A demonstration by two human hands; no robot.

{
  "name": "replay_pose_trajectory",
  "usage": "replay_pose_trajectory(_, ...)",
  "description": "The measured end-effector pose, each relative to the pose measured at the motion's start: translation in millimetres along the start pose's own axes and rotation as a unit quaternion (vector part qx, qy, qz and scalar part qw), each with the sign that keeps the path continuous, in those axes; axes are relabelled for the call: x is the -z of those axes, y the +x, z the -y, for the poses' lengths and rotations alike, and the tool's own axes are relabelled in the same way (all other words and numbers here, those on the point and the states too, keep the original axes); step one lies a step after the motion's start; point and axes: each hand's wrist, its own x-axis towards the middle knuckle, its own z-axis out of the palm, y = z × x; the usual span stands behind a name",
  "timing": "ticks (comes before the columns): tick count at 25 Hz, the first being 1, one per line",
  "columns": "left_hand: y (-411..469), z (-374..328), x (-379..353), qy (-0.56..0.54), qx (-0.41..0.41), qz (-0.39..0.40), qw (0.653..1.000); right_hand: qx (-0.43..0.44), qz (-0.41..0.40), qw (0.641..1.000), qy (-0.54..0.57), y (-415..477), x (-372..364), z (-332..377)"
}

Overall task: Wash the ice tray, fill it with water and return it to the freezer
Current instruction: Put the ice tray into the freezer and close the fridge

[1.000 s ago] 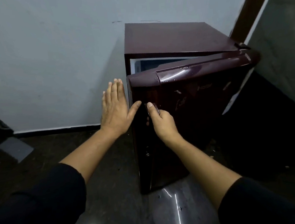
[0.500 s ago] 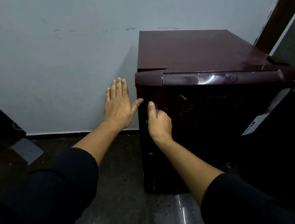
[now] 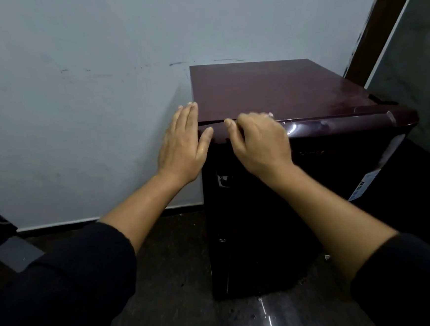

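A small dark maroon fridge (image 3: 267, 89) stands against the pale wall, its door (image 3: 313, 180) closed flush with the cabinet. My left hand (image 3: 184, 144) lies flat with straight fingers against the fridge's upper left corner, thumb touching the door's top edge. My right hand (image 3: 257, 140) curls its fingers over the top edge of the door near the left corner. The ice tray is not in view.
A pale wall (image 3: 76, 109) runs behind and to the left of the fridge. The floor (image 3: 179, 281) is dark polished stone. A brown door frame (image 3: 383, 21) and grey panel stand at the right. A grey object (image 3: 15, 252) lies on the floor at the far left.
The fridge door swung from partly open to fully closed. My right hand moved from the door's left side handle up to its top edge. My left hand stayed flat beside the fridge.
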Motion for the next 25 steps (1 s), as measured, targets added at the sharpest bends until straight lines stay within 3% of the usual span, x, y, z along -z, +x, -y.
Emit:
replay_pose_trajectory(1, 14, -8, 2, -0.005, 0.006, 0.014, 1.000, 0.014, -0.011, 1.000, -0.010, 17, -6, -8)
replay_pose_trajectory(6, 49, -26, -12, 0.020, 0.027, 0.073, 0.997, -0.024, 0.141, 0.990, -0.004, 49, -32, -27)
replay_pose_trajectory(11, 48, -25, -18, 0.020, 0.047, 0.023, 0.998, -0.045, 0.136, 0.989, -0.028, 48, -31, -27)
replay_pose_trajectory(22, 41, -32, -15, 0.045, 0.048, 0.025, 0.998, -0.008, 0.116, 0.993, -0.033, 38, -29, -25)
replay_pose_trajectory(25, 28, -35, -14, 0.081, 0.022, 0.018, 0.996, -0.031, 0.153, 0.984, -0.082, 17, -28, -26)
